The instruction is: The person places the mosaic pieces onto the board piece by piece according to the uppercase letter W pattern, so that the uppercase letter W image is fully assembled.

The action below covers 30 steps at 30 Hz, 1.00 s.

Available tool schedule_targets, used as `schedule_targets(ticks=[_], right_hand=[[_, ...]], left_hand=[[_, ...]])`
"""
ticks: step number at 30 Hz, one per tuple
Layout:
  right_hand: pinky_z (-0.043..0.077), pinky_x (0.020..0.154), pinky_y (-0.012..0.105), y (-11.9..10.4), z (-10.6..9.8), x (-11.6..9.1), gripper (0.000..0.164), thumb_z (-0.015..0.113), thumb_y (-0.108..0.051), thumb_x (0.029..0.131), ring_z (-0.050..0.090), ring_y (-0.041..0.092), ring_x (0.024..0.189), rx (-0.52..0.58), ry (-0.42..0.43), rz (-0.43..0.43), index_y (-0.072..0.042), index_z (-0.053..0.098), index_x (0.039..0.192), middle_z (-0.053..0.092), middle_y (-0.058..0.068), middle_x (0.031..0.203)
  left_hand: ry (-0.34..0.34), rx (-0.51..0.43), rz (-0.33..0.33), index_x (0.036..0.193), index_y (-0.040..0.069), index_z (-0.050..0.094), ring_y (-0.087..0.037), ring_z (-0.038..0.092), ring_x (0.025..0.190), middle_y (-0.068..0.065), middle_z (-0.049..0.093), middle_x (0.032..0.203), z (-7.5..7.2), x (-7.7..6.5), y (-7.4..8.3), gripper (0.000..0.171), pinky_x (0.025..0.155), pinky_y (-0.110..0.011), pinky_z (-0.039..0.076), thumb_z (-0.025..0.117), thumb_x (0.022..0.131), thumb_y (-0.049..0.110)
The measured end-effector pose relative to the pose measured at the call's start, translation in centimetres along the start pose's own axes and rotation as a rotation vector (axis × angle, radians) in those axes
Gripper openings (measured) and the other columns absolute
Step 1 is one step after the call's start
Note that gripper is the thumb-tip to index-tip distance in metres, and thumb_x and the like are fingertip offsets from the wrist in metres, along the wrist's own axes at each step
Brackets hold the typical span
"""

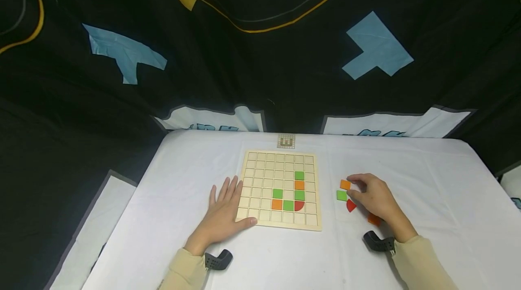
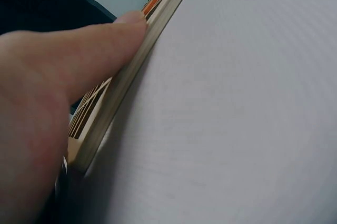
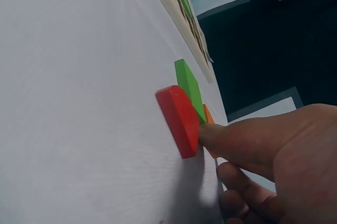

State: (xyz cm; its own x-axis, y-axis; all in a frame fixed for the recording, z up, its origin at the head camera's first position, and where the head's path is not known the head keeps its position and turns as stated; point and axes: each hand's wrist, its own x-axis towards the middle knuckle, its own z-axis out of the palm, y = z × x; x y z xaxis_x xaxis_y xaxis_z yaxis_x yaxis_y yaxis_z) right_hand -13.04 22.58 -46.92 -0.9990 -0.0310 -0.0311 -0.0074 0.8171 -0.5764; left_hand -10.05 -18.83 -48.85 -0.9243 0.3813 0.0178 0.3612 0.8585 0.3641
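White table (image 1: 293, 258) bearing a gridded board (image 1: 258, 181). Left hand (image 1: 221, 217), at the board's 8 o'clock: fingers spread, thumb on its edge. Right hand (image 1: 373, 196), at 3 o'clock: curved, fingertips beside an orange tile (image 1: 344, 184); whether it grips cannot be told. Green tile (image 1: 341, 195) at the orange's 7 o'clock.

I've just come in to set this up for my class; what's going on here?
A person's left hand rests spread against the wooden grid board, its thumb on the near edge. Four green squares, two orange squares and a red quarter-circle sit on it. The right hand is at a few loose pieces right of the board; whether it grips one is unclear.
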Motion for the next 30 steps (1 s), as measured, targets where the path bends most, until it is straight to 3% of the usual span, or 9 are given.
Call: schedule_targets(ticks=[10, 30], right_hand=[[0.049, 0.095, 0.058, -0.23, -0.21, 0.19, 0.033, 0.073, -0.014, 0.089, 0.056, 0.037, 0.105, -0.009, -0.049, 0.004, -0.001, 0.070, 0.119, 0.060, 0.025, 0.123], [0.052, 0.090, 0.053, -0.59, -0.28, 0.01, 0.036, 0.072, -0.017, 0.092, 0.062, 0.035, 0.101, 0.007, 0.027, -0.025, 0.000, 0.068, 0.123, 0.067, 0.022, 0.117]], left_hand=[[-0.004, 0.003, -0.002, 0.159, -0.002, 0.017, -0.040, 0.001, 0.153, -0.020, 0.007, 0.166, -0.17, -0.03, 0.08, 0.111, 0.117, -0.065, -0.006, 0.056, 0.087, 0.073], [0.006, 0.009, 0.005, 0.158, -0.003, 0.018, -0.040, 0.002, 0.153, -0.021, 0.008, 0.166, -0.10, -0.05, 0.13, 0.110, 0.116, -0.067, -0.004, 0.055, 0.087, 0.073]])
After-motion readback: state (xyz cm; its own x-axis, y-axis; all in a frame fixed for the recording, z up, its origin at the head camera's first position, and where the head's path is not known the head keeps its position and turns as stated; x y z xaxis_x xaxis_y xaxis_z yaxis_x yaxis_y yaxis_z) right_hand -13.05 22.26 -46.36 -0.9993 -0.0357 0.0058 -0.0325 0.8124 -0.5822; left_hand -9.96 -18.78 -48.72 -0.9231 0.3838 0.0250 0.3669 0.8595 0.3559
